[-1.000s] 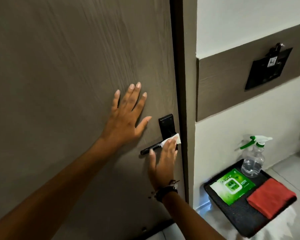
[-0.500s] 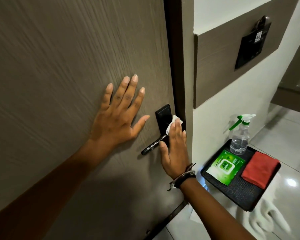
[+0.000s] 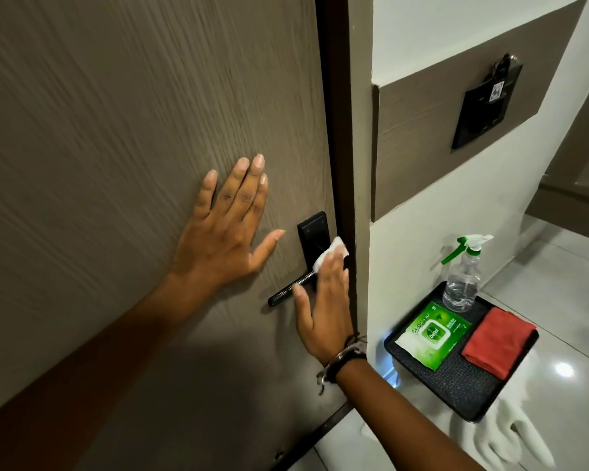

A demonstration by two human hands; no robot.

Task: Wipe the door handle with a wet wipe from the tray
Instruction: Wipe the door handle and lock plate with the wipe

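A black lever door handle with a black backplate is fixed near the right edge of the grey-brown door. My right hand presses a white wet wipe against the backplate where the lever joins it; the fingers cover most of the wipe and the inner end of the lever. My left hand lies flat on the door to the left of the handle, fingers spread, holding nothing. A black tray at the lower right carries a green wet-wipe pack.
On the tray also stand a clear spray bottle with a green trigger and a folded red cloth. White gloves lie on the glossy floor by the tray. A black wall panel hangs on the wall to the right.
My right hand has slid the wipe up from the lever onto the backplate. The view has swung closer and tilted; my left hand stays flat on the door.
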